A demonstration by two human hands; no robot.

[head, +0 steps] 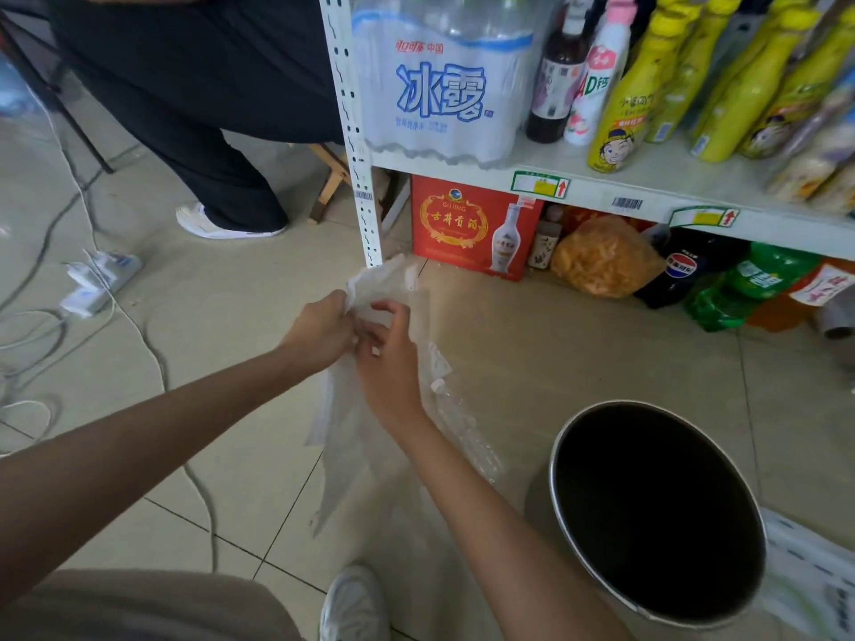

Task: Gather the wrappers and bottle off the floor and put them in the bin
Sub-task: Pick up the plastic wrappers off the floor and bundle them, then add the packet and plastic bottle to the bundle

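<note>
Both hands, left [319, 330] and right [391, 363], grip thin clear plastic wrappers [342, 460]; crushed clear plastic bottle [462, 427] lies on the floor left of the round dark-inside metal bin [562, 460].

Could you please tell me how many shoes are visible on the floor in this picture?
2. One white shoe is on the foot of the seated person at upper left; another white shoe sits at the bottom edge, between the wearer's arms. Others may be hidden.

A small shop: a white metal shelf [601, 178] stocked with drinks [620, 104] and a water pack [439, 85], price tags [540, 186] on its front edge.
</note>
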